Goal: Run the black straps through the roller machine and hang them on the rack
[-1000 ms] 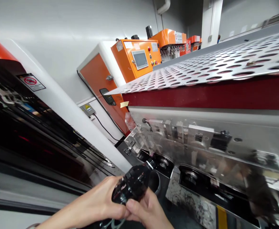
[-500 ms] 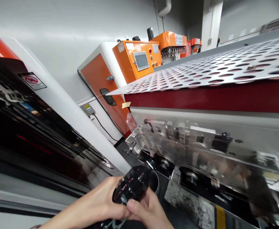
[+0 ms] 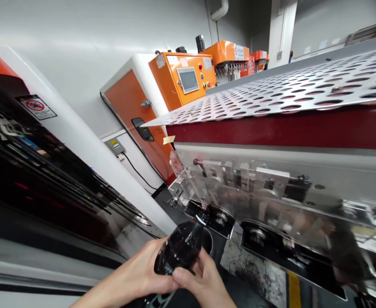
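Note:
Both my hands are low in the view, wrapped around a dark plastic drink bottle (image 3: 179,248) filled with dark liquid. My left hand (image 3: 135,265) grips the bottle's body from the left. My right hand (image 3: 202,280) holds it from below on the right, its fingers meeting my left hand's. The bottle tilts up and to the right, its neck and pale cap area (image 3: 202,218) clear of my fingers. A label or lower part of the bottle is hidden behind my hands. Just behind it is a round black holder (image 3: 207,241).
A stainless machine panel (image 3: 255,184) with rollers and fittings lies right, under a dark red beam (image 3: 271,128) and perforated metal sheet (image 3: 303,87). A white-and-black machine housing (image 3: 79,128) fills the left. Orange control cabinets (image 3: 181,79) stand behind.
The bottle has turned slightly more upright, and my hands have shifted a little on it. The whole view has rotated and moved slightly with my head.

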Available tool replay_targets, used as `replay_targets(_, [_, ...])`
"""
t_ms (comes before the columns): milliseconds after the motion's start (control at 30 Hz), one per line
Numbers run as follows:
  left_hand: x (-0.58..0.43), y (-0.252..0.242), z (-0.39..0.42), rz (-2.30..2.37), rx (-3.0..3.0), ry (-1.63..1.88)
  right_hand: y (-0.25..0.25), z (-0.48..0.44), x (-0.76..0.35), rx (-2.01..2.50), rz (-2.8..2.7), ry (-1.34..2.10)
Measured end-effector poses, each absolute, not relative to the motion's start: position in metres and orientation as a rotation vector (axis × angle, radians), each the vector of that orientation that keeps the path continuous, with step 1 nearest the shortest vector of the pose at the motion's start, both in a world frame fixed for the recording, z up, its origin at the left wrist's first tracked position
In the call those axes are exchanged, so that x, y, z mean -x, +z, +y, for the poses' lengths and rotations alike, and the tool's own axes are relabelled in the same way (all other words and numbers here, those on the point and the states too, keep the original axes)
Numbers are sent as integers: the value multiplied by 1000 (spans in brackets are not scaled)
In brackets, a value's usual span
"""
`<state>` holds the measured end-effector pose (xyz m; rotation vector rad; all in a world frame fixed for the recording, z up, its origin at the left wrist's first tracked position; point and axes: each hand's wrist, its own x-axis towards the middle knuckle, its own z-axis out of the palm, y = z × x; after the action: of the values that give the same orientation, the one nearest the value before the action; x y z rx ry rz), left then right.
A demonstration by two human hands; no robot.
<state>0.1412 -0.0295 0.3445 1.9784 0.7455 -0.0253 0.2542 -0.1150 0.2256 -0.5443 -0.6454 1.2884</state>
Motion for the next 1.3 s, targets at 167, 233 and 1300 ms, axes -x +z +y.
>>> replay_targets(167, [-141,346,-28,741,-1977,-29,227,-115,-253,535,-636,1292])
replay_targets(233, [-142,347,-28,728,-1975,-23,227,-115,-254,533,-638,1296])
replay_targets(1300, [-147,359,-33,723,-1946,-47,232,-114,-256,522,-668,1293])
